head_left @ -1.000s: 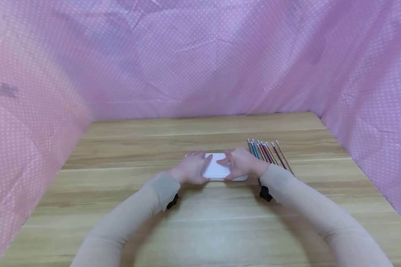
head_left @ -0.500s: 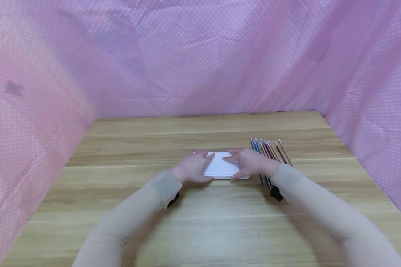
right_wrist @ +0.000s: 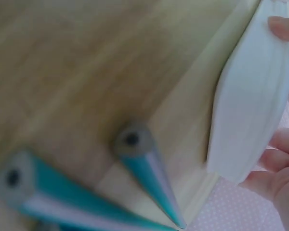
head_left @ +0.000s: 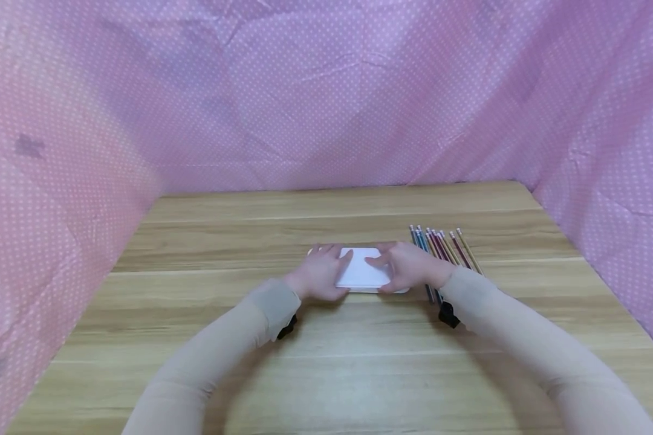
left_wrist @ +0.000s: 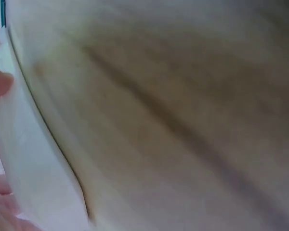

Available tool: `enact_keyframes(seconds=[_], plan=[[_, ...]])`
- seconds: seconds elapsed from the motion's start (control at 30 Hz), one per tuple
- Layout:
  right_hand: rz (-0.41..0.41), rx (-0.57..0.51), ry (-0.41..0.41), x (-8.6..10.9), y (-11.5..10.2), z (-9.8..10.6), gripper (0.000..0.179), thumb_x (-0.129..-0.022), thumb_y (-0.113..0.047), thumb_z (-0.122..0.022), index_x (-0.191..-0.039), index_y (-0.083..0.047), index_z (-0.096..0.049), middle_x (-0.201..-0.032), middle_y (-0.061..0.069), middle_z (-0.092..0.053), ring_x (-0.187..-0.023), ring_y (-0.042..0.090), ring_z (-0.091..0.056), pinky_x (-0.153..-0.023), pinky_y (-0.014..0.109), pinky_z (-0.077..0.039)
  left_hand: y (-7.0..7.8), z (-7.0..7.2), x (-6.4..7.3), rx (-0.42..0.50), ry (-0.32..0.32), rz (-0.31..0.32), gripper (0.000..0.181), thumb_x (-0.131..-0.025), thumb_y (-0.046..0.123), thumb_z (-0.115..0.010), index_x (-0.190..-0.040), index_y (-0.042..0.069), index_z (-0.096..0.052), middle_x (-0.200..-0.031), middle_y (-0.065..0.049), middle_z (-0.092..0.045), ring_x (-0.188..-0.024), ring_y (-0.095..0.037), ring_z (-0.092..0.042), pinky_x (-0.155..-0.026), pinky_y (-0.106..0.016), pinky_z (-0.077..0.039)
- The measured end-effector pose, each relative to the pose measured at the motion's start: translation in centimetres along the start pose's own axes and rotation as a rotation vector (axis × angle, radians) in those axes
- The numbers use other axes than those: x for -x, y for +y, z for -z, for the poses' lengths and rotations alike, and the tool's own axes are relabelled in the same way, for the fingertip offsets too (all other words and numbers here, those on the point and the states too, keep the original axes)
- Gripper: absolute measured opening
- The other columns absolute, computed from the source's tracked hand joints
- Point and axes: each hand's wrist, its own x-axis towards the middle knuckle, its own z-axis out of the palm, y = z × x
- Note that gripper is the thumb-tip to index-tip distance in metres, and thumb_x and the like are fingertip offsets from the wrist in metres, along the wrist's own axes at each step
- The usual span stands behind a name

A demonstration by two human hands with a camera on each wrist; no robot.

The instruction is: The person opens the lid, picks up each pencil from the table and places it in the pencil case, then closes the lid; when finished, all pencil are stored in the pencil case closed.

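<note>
A flat white box [head_left: 361, 269] with rounded corners lies on the table in the head view, between both hands. My left hand [head_left: 321, 273] grips its left end, with the thumb at the near side and fingers reaching over the top to the far side. The other end is gripped by my right hand [head_left: 410, 266] in the same way. In the right wrist view, a thumb [right_wrist: 284, 29] presses the white side wall [right_wrist: 248, 96] while several fingers [right_wrist: 279, 173] curl at the opposite side. The left wrist view shows a thumb [left_wrist: 0, 83] on the wall. The hands cover both ends.
Several teal, red and yellow pencils [head_left: 446, 249] with white erasers lie just right of the box, partly under the right forearm. Their blunt teal ends [right_wrist: 139, 149] are near the right wrist camera. A pink dotted cloth [head_left: 326, 103] encloses the wooden table [head_left: 326, 362].
My right hand has shifted slightly right along the box, baring a bit more of its top. My left hand and the pencils keep their places; the head view has turned a little.
</note>
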Motion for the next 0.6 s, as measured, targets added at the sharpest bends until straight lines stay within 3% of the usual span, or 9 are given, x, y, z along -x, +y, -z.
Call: enact_keyframes(seconds=[0.13, 0.23, 0.4, 0.6], plan=[[-0.005, -0.030, -0.020, 0.2, 0.2, 0.2, 0.060, -0.064, -0.032, -0.081, -0.117, -0.006, -0.067, -0.110, 0.025, -0.066, -0.071, 0.012, -0.059, -0.069, 0.031, -0.054, 0.3, -0.1, -0.2, 0.017, 0.019, -0.006, 0.077, -0.080, 0.044, -0.067, -0.143, 0.007, -0.041, -0.136, -0.018, -0.048, -0.128, -0.035, -0.044, -0.105, -0.060, -0.033], [0.013, -0.044, -0.021, 0.2, 0.3, 0.1, 0.061, -0.064, -0.034, -0.081, -0.117, -0.006, -0.067, -0.106, 0.024, -0.067, -0.067, 0.010, -0.057, -0.065, 0.028, -0.053, 0.4, -0.1, -0.2, 0.014, 0.004, 0.005, 0.078, -0.080, 0.044, -0.068, -0.143, 0.008, -0.040, -0.138, -0.018, -0.046, -0.129, -0.034, -0.043, -0.106, -0.058, -0.033], [-0.015, -0.052, -0.039, -0.1, 0.1, 0.7, 0.062, -0.065, -0.032, -0.082, -0.119, -0.007, -0.066, -0.112, 0.026, -0.065, -0.078, 0.018, -0.065, -0.075, 0.037, -0.056, -0.1, 0.0, -0.3, 0.046, 0.004, -0.002, 0.081, -0.080, 0.045, -0.069, -0.145, 0.007, -0.037, -0.140, -0.019, -0.044, -0.130, -0.034, -0.041, -0.108, -0.058, -0.029], [-0.030, -0.116, -0.098, -0.4, 0.7, 1.3, 0.060, -0.070, -0.027, -0.080, -0.123, -0.006, -0.063, -0.123, 0.029, -0.058, -0.088, 0.025, -0.066, -0.087, 0.045, -0.053, -1.5, -0.2, -0.1, 0.179, 0.035, -0.033, 0.086, -0.077, 0.047, -0.072, -0.147, 0.011, -0.035, -0.144, -0.021, -0.040, -0.133, -0.035, -0.038, -0.112, -0.056, -0.024]])
